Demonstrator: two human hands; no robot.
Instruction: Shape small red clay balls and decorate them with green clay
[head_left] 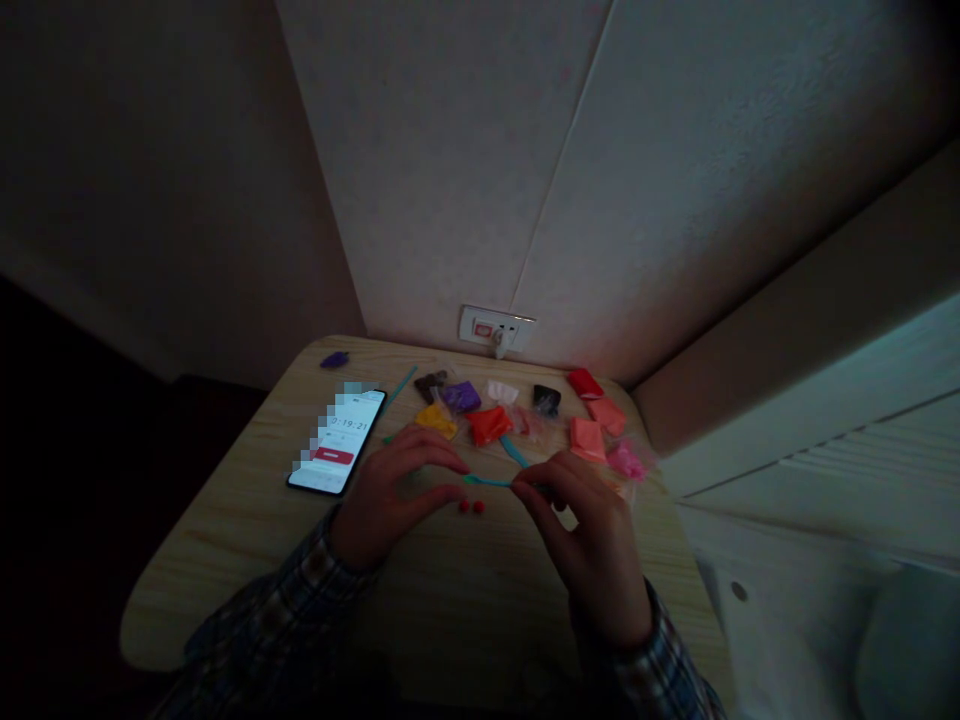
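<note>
- Pale, round-cornered wood-grain table against a whitish wall with a white rectangular socket plate.
- Right hand: fingertips pinching a thin blue plastic stick over the table.
- Left hand: thumb and fingers parted at the stick's green tip; contact unclear in this dimness.

On our table, we have the smartphone left of our left hand, and a lump behind it near the back left corner. Between that hand and our right hand is a modelling tool, two balls just before it. Packets lie behind, reaching rightward; behind them is the wall socket.
</note>
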